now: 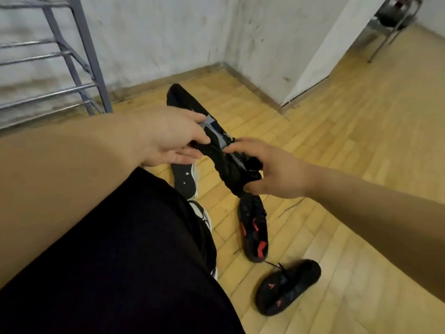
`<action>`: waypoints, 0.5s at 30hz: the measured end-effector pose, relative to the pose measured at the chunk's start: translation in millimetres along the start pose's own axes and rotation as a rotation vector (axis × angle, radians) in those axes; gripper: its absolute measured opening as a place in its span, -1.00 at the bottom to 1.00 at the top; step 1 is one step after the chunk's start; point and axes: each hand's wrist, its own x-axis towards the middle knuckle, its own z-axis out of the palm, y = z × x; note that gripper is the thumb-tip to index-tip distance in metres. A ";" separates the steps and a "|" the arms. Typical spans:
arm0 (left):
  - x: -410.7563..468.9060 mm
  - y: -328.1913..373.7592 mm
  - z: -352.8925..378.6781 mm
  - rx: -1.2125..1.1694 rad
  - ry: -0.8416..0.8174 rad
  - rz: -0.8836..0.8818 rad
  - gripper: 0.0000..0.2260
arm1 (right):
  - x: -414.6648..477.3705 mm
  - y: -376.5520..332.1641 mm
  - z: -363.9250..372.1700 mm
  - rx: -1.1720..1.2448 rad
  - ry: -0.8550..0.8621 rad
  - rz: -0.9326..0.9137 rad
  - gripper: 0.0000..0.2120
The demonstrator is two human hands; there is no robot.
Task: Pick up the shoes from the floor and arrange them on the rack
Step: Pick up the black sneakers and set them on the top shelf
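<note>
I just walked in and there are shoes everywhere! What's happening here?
A person is tidying up shoes. The left hand and the right hand both grip a black and grey shoe above the wooden floor. A black shoe with red marks and its twin lie on the floor, and another shoe lies sole up. The metal rack stands by the wall.

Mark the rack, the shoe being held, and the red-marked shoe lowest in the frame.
rack (96,68): head view, slanted side post.
held shoe (222,163): head view, black upper.
red-marked shoe (295,282): head view, middle of its top.
</note>
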 end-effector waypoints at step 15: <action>-169.1 -5.8 -177.7 -0.106 0.466 0.353 -0.49 | 119.7 -204.4 -17.5 -0.195 0.070 -0.501 -0.24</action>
